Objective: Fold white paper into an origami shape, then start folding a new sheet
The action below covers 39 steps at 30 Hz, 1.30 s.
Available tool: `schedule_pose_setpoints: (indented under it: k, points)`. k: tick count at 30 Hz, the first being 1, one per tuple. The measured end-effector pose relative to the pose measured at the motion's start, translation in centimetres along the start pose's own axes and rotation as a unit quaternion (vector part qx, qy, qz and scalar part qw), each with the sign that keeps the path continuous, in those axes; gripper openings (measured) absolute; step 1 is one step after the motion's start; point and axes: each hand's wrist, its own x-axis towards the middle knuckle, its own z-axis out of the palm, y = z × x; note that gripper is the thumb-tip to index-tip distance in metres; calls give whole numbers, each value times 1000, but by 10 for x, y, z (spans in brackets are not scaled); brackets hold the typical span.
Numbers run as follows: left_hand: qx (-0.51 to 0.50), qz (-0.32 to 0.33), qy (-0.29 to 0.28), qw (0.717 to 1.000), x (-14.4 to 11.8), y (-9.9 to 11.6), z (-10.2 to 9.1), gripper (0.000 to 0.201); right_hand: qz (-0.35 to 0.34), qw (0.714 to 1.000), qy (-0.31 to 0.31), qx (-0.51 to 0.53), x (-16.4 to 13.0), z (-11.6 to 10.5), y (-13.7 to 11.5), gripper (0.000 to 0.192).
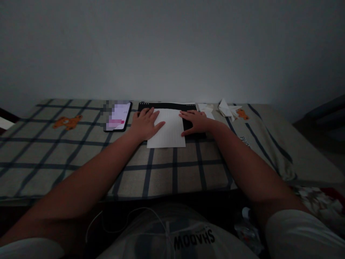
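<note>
Both hands, left hand [145, 124] and right hand [194, 122], lay spread flat on the unfolded white sheet [167, 128], with finished paper folds [229, 108] at two o'clock.

Dim, underexposed view — only the phone screen [118, 117] glows — edges bowed, corners murky.
</note>
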Motion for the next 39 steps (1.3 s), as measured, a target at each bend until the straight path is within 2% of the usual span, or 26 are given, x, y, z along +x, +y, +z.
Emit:
schedule_pose_setpoints:
  k: [4, 7, 19, 24, 31, 39]
  points:
    - [16, 15, 49, 999, -5, 3, -3, 56, 0, 1000, 1, 0, 0, 0, 0, 106]
    - [34, 20, 58, 998, -6, 6, -6, 51, -1, 1000, 3, 0, 0, 0, 0, 105]
    - [53, 32, 51, 997, -9, 11, -8, 51, -6, 1000, 6, 3, 1, 1, 1, 104]
    - [59, 8, 55, 997, -10, 9, -4, 48, 0, 1000, 2, 1, 1, 0, 0, 105]
    - [60, 17, 55, 997, -8, 4, 3, 52, 3, 1000, -1, -1, 0, -1, -1, 105]
    - [45, -2, 25, 999, -4, 2, 6, 57, 2, 1000, -6, -1, 0, -1, -1, 106]
